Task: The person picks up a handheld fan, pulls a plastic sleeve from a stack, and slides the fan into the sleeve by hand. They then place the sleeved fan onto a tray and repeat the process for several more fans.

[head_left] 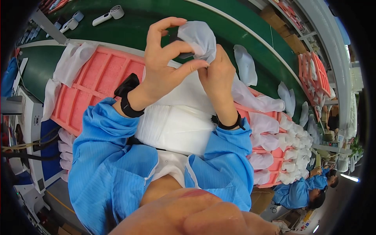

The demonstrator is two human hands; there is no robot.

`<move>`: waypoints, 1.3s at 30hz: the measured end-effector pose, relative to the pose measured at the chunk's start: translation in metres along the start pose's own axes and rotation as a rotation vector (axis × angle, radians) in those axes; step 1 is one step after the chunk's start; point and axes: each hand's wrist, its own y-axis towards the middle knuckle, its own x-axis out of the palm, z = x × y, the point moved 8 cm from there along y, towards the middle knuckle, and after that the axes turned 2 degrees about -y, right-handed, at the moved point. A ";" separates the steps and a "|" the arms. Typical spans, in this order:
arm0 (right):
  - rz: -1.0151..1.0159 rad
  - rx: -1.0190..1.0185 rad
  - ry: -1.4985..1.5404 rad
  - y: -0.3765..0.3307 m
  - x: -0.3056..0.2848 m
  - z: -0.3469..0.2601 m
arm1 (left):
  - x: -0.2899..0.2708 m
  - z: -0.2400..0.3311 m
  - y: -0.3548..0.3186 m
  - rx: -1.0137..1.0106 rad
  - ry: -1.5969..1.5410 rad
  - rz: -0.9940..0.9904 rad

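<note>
Factory with green conveyor belt point(137, 27)

The person near me wore a loose blue jacket point(109, 172) with fine darker stripes and full sleeves bunched at the forearms. White cloth point(169, 167) with a small stud showed at the neck. Black bands circled both wrists; the left hand point(163, 58) and right hand point(220, 74) were bare.

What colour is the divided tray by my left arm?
The divided tray is pink, seen best in the head view.

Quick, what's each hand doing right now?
Left hand: partly closed, holding a white-wrapped item.
Right hand: closed, gripping the lower part of that white-wrapped item.
</note>
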 end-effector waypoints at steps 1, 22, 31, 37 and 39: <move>-0.032 -0.005 0.004 0.000 0.003 -0.001 | 0.000 0.000 0.000 -0.002 -0.002 -0.002; -0.472 0.308 0.996 -0.010 0.024 0.002 | 0.041 -0.061 -0.029 -0.670 -0.843 -0.119; -0.441 0.145 0.892 -0.009 0.031 0.004 | 0.049 -0.070 -0.034 -0.757 -0.690 -0.326; -0.407 0.095 0.875 -0.004 0.031 0.002 | 0.043 -0.079 -0.037 -0.758 -0.700 -0.239; -0.443 0.129 0.807 -0.008 0.039 0.005 | 0.041 -0.083 -0.035 -0.745 -0.716 -0.201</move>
